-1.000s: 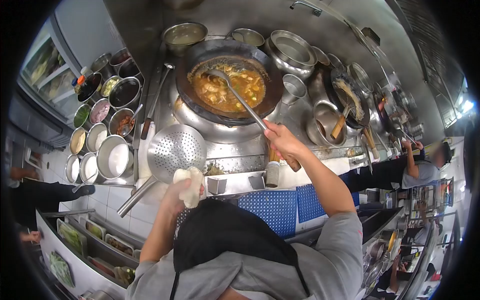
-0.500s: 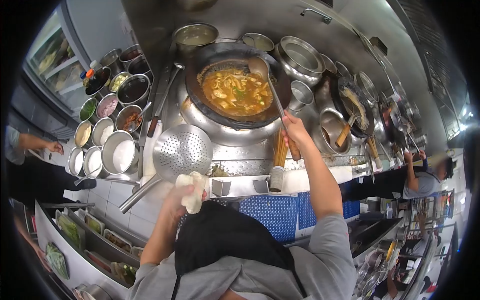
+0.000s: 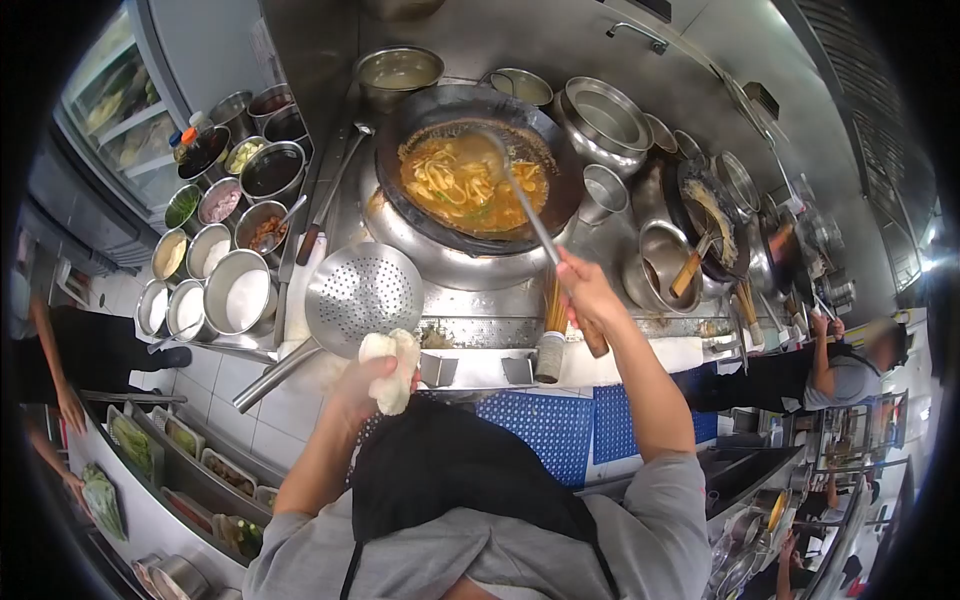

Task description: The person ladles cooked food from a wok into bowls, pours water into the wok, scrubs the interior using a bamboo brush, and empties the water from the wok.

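My right hand (image 3: pixel 590 290) grips the wooden handle of a long metal ladle (image 3: pixel 532 217). The ladle's bowl is in the upper middle of a dark wok (image 3: pixel 396 200), slightly blurred, among noodle-like strips in orange-brown sauce (image 3: pixel 462 180). Held in my left hand (image 3: pixel 362 388) is a folded white cloth (image 3: pixel 389 372), in front of my black apron. Just beyond that hand lies a round perforated strainer (image 3: pixel 365 300), its metal handle pointing down and left. A bamboo brush (image 3: pixel 552 345) lies below the wok, near the ladle's handle.
Metal pots of ingredients (image 3: pixel 240 295) cluster at the left. Bowls (image 3: pixel 605 115) and a second wok (image 3: pixel 708 215) stand at the back right. A co-worker (image 3: pixel 840 360) is at the far right; another person's arms (image 3: pixel 60 375) reach in at the far left, near vegetable trays (image 3: pixel 180 435).
The ladle first swept right across the wok, then came back left toward the upper middle, stirring the food. My left hand keeps the cloth. At the far left, a person's arms have moved.
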A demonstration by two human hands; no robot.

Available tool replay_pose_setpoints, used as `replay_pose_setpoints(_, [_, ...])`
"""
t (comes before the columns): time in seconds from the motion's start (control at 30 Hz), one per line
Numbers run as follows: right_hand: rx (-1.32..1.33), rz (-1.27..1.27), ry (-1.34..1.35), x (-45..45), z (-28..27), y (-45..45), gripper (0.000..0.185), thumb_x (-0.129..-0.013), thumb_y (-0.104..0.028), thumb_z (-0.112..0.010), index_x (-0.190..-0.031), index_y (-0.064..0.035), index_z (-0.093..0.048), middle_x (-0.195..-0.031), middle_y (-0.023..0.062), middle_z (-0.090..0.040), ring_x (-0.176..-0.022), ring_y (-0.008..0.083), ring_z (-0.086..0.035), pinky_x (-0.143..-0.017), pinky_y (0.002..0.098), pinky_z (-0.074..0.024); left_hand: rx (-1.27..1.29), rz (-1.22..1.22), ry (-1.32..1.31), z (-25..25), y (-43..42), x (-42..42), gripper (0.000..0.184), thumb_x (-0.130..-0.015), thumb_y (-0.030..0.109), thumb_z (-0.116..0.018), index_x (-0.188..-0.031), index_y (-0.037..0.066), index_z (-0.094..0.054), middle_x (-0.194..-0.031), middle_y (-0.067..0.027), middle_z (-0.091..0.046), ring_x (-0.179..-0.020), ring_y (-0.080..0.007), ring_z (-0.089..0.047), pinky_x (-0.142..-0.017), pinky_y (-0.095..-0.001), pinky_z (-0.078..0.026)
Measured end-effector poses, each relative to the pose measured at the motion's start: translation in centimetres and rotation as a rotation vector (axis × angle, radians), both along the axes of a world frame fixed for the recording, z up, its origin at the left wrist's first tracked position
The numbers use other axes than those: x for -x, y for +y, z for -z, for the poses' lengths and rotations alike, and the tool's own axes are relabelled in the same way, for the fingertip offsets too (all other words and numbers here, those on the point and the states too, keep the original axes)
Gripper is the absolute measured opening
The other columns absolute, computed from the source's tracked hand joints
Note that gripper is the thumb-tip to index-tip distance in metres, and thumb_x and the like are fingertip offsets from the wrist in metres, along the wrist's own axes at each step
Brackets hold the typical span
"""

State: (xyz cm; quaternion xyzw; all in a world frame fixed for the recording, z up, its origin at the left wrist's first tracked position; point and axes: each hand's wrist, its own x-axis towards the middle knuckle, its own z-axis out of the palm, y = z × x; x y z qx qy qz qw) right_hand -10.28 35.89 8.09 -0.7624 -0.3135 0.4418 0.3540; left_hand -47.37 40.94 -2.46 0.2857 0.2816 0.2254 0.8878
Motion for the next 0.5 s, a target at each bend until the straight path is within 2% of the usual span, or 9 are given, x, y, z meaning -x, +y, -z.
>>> replay_pose_setpoints(0.13, [-0.058,0.125,-0.134,-3.6,1.0,2.1,0.053,-0.105,-0.032,-0.048,-0.154,-0.0195,-0.034,-0.062,0.0028,-0.049,-0.041,0.0109,-0.044,-0.034,0.0293,-0.0402,-0.022,-0.021,-0.047,0.2,0.1,0.2,0.065,-0.069,0.035,-0.083,-0.117,-0.001,-0.059,-0.091,-0.0174,-0.069,-0.079,-0.0265,-0.069,-0.073,-0.0379,-0.058])
replay_pose_setpoints(0.27, [-0.072,0.199,0.014,-5.2,2.3,1.6,0.050,-0.105,-0.031,-0.047,-0.153,-0.0209,-0.036,-0.062,0.0025,-0.049,-0.040,0.0122,-0.045,-0.034,0.0292,-0.0401,-0.051,-0.094,-0.024,-0.7,-1.0,1.3,0.061,-0.066,0.026,-0.084,-0.115,-0.001,-0.059,-0.089,-0.0171,-0.069,-0.075,-0.0264,-0.069,-0.069,-0.0379,-0.059])
replay_pose_setpoints(0.4, [0.021,0.133,0.122,0.0,2.0,-0.8,0.050,-0.105,-0.029,-0.048,-0.153,-0.0195,-0.037,-0.062,0.0030,-0.050,-0.040,0.0123,-0.045,-0.034,0.0303,-0.0405,-0.017,-0.231,0.110,-0.3,-2.2,2.7,0.059,-0.065,0.022,-0.081,-0.114,-0.001,-0.059,-0.086,-0.0165,-0.068,-0.072,-0.0260,-0.068,-0.066,-0.0380,-0.058])
replay_pose_setpoints(0.5, [0.046,0.070,0.146,1.5,0.5,-1.3,0.049,-0.104,-0.028,-0.048,-0.152,-0.0210,-0.039,-0.061,0.0025,-0.049,-0.039,0.0122,-0.044,-0.034,0.0300,-0.0403,0.014,-0.241,0.050,0.7,-1.9,2.7,0.059,-0.065,0.022,-0.080,-0.114,-0.002,-0.059,-0.085,-0.0165,-0.068,-0.071,-0.0261,-0.068,-0.065,-0.0375,-0.058])
